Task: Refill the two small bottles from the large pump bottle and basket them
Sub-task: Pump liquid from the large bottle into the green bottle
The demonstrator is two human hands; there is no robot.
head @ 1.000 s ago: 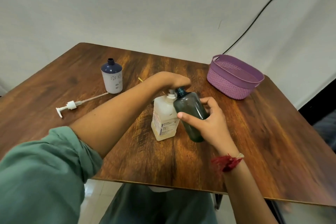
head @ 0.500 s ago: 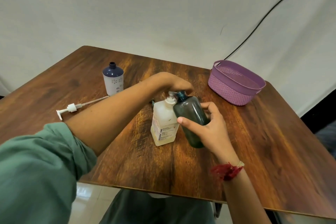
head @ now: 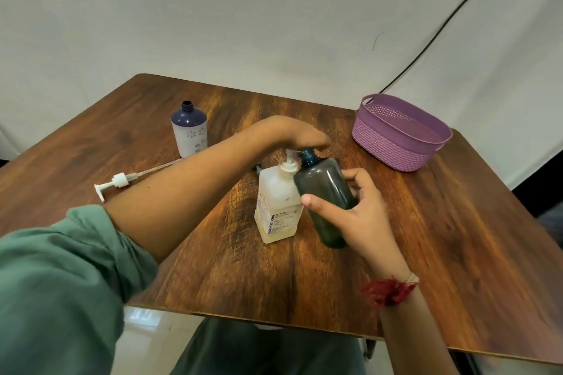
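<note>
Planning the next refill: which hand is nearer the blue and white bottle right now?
Left. The left hand presses on the pump bottle, right of the blue and white bottle; the right hand grips the dark bottle, farther right.

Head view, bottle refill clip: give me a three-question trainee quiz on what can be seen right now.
1. True or false: the purple basket already holds a bottle.
2. Which hand grips the tilted dark bottle? A) left hand B) right hand C) neither
3. How many bottles are in view, counting the pump bottle and the blue-and-white bottle?

Key: 1 false; 2 B; 3 three.
</note>
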